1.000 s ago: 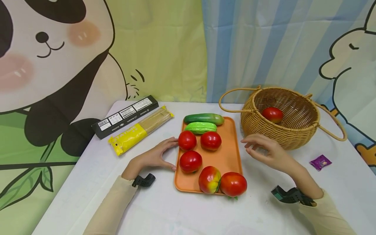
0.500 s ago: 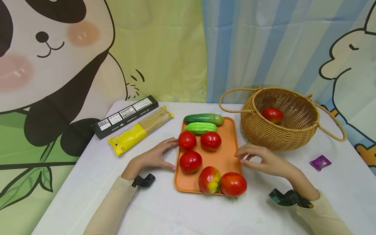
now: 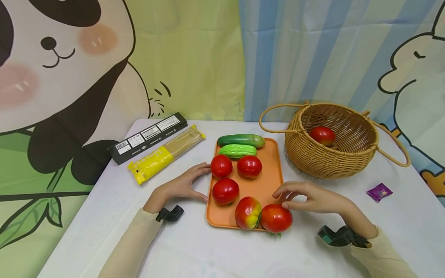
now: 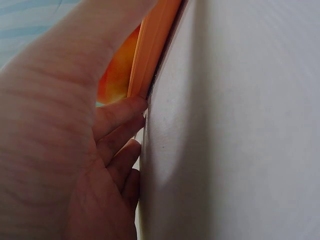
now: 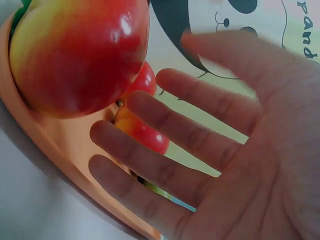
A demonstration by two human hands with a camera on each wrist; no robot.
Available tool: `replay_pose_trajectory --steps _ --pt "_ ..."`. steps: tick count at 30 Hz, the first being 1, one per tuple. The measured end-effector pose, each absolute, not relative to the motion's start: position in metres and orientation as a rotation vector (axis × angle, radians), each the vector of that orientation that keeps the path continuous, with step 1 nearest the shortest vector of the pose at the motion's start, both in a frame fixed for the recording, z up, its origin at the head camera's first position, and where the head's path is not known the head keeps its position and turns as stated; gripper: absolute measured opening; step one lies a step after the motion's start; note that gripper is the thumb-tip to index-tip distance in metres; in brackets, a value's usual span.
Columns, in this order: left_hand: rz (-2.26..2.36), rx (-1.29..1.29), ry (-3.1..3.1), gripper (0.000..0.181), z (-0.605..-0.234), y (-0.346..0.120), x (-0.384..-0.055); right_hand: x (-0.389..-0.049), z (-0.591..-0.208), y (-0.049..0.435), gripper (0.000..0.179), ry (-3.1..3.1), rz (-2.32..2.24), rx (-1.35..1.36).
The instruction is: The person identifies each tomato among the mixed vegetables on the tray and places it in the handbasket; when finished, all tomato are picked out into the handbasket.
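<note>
An orange tray [image 3: 262, 185] holds several red tomatoes and two green vegetables, a smooth cucumber [image 3: 241, 140] and a ridged, lighter one [image 3: 238, 151]. My left hand [image 3: 182, 185] rests at the tray's left edge, thumb and fingers spread; in the left wrist view its fingertips [image 4: 131, 107] meet the tray's side. My right hand [image 3: 309, 197] hovers at the right edge, just behind the front-right tomato [image 3: 276, 218]. In the right wrist view its fingers [image 5: 150, 165] are extended and nothing is in them. Beside that tomato lies a red-and-yellow one [image 3: 247, 212].
A wicker basket [image 3: 328, 164] with one red tomato [image 3: 322, 136] inside stands behind my right hand, its handles sticking out both ways. A purple packet [image 3: 379, 192] lies at right. At back left are a black box [image 3: 149, 137] and a yellow noodle pack [image 3: 167, 154].
My right hand has moved left and toward the front, from beside the basket to the front-right tomato. My left hand and the tray have stayed put.
</note>
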State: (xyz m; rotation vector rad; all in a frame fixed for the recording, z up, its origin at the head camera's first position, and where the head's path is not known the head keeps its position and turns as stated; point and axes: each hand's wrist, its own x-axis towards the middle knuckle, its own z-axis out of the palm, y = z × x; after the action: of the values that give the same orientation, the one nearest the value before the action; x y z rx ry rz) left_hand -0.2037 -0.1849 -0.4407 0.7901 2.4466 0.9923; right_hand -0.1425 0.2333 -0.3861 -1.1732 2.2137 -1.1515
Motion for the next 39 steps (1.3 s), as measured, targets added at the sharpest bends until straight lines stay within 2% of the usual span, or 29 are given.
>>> replay_pose_trajectory --steps 22,39 --pt "0.985 0.791 2.449 0.098 -0.44 -0.185 -0.204 -0.136 -0.396 0.219 0.056 2.076 -1.091 -1.306" --pt "0.987 0.811 2.463 0.098 -0.441 -0.185 -0.205 -0.138 -0.399 0.218 0.056 2.109 -1.11 -1.302"
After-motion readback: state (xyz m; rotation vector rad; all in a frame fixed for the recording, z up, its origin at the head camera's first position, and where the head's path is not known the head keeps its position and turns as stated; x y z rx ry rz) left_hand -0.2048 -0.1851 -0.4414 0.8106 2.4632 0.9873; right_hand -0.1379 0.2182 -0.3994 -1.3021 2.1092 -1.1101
